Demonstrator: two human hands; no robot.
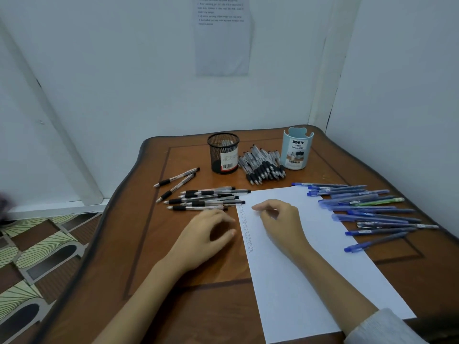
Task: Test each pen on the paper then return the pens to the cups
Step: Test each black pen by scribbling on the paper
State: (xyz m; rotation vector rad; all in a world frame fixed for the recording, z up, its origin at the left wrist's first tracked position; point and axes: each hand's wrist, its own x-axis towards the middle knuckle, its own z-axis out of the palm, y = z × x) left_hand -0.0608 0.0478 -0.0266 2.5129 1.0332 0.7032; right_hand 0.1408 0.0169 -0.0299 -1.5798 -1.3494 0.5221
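A white sheet of paper [298,269] lies on the brown table, with a column of small scribbles along its left edge. My left hand [208,234] rests on the wood just left of the paper, fingers loosely curled and holding nothing. My right hand [280,219] lies on the paper's upper part, fingers loosely bent, also holding nothing. Several black pens [206,198] lie left of the paper, more black pens [263,166] are heaped between the cups, and several blue pens [367,207] lie at the right. A black mesh cup [223,152] and a light blue cup [296,148] stand at the back.
Two more black pens [176,181] lie apart at the far left of the table [149,281]. White walls close in behind and to the right. A printed sheet [222,36] hangs on the back wall. Patterned floor shows to the left.
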